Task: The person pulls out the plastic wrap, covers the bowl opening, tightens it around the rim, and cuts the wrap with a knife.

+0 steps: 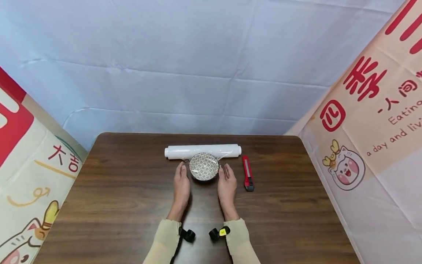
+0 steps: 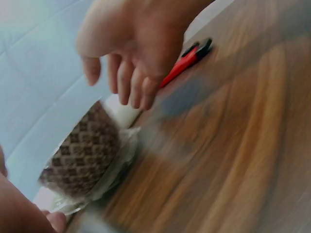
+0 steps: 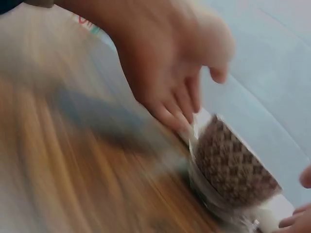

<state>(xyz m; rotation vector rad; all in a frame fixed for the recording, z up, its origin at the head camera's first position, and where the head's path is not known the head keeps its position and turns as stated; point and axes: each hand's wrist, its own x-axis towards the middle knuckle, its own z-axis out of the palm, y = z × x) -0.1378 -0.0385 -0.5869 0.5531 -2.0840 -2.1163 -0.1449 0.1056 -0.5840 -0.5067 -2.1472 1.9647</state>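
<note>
A small patterned bowl (image 1: 204,167) stands on the table with clear cling film stretched over its top. Loose film (image 2: 127,145) bunches low around its side in the left wrist view. My left hand (image 1: 181,186) is just left of the bowl, fingers straight and pointing forward. On the other side, my right hand (image 1: 227,186) mirrors it, fingers extended close to the bowl's edge. Whether any fingertips touch the film cannot be told. Both palms face inward, and neither hand grips anything. The wrist views are blurred.
Directly behind the bowl lies a white roll of cling film (image 1: 203,151). A red utility knife (image 1: 248,174) lies right of the right hand. The brown wooden table (image 1: 115,198) ends at a pale cloth backdrop (image 1: 184,73), with printed cloths at both sides.
</note>
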